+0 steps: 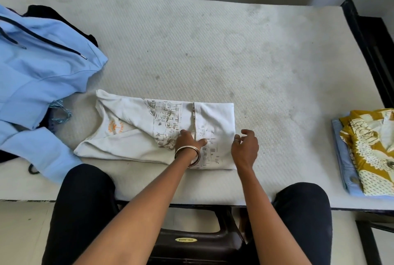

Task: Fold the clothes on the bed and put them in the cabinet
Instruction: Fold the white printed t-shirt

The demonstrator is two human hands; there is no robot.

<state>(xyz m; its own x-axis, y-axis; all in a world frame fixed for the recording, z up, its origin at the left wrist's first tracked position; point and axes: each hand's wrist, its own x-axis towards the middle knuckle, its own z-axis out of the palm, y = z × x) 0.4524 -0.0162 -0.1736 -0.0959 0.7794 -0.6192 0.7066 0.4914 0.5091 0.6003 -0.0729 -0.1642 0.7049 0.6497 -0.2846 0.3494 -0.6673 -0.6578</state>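
A white printed t-shirt lies partly folded into a long band on the bare mattress, near its front edge. My left hand, with a metal bangle at the wrist, presses on the middle of the shirt where the folded-over right part ends. My right hand hovers at the shirt's right edge with fingers loosely curled; it holds nothing that I can see. A light blue hoodie lies unfolded at the left over dark clothes.
A folded stack with a mustard patterned cloth on top of light blue denim sits at the right of the mattress. The dark bed frame borders the right side. A dark stool stands between my knees.
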